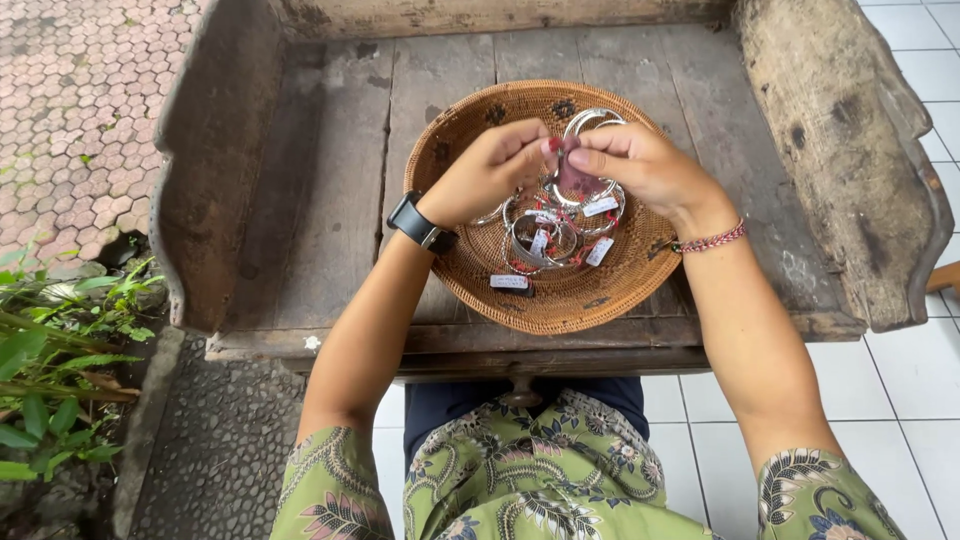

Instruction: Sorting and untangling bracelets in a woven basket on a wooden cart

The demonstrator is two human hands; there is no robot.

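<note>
Both hands meet over the middle of the basket and pinch 1 small dark reddish piece (572, 172) between their fingertips: the left hand (487, 172) closes on it from the left side, the right hand (640, 165) from the right, thumb and forefinger tight on it. What the piece is exactly I cannot tell; it looks soft and thin, like a bit of cloth or a small pouch, so I judge it light and easy to bend, best taken at its edges with the fingertips. Just below it, a silver bangle (583, 190) seems to hang near the piece, but whether they touch is not clear. Under the hands several more silver bracelets (540, 240) with small white tags (599, 251) lie in a heap; these look stiff, smooth and probably slippery. All rest in a round woven basket (560, 310), which stands on an old wooden tray-like table (330, 200).
</note>
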